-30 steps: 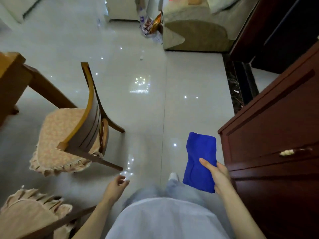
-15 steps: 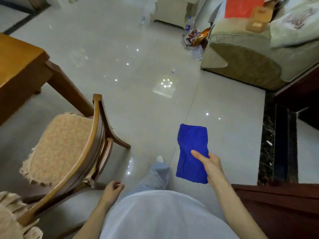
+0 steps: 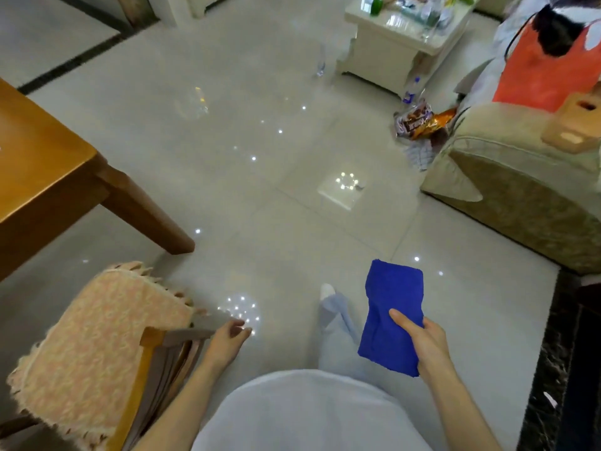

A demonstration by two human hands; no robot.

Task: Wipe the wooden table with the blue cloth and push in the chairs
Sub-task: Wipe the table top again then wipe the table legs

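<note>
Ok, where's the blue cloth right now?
Lower right of the head view, the blue cloth is held in the right hand above the floor, apart from the wooden table at left.

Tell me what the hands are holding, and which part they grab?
The right hand holds the blue cloth by its near right edge, thumb on top. The left hand is by the chair back; whether it holds it cannot be told.

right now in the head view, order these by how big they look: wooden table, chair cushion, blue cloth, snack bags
1. wooden table and chair cushion: look alike, table cut by the frame, unranked
2. blue cloth
3. snack bags, smallest, though farthest away
</note>
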